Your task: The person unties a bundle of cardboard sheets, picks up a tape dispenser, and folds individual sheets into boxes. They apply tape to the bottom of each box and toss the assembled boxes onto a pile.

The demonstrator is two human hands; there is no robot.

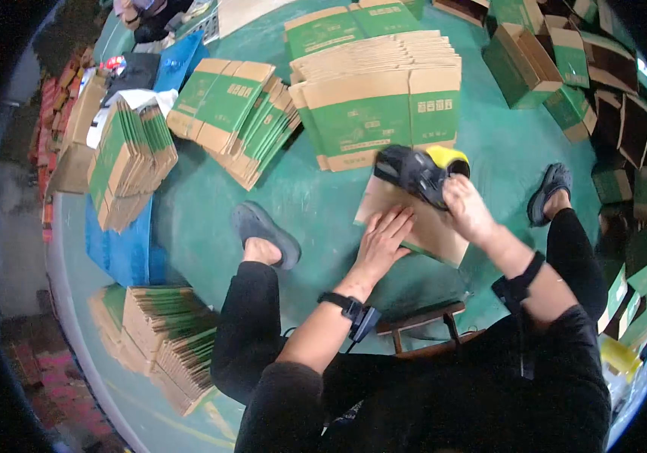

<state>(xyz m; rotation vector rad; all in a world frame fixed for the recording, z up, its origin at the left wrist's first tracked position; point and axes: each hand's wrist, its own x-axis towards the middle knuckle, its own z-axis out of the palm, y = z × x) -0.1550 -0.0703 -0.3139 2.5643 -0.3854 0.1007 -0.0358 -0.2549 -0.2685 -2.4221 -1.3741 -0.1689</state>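
A brown carton (438, 240) with a green edge lies between my feet on the floor. My left hand (385, 240) rests flat on it, fingers stretched out. Over the carton's far end, my right hand (468, 205) is closed round a tape dispenser (418, 174), black with a yellow roll, slightly blurred. The dispenser's black head overlaps the carton's far edge in this view. Just beyond stands a row of flattened green-and-brown cartons (369, 113).
More flattened cartons stand at left (131, 162), upper left (221, 106) and lower left (165, 340). Opened boxes (523, 64) crowd the right side. A wooden stool (425, 321) is under me. A blue crate (123, 245) sits left; another person (149, 15) is at the top left.
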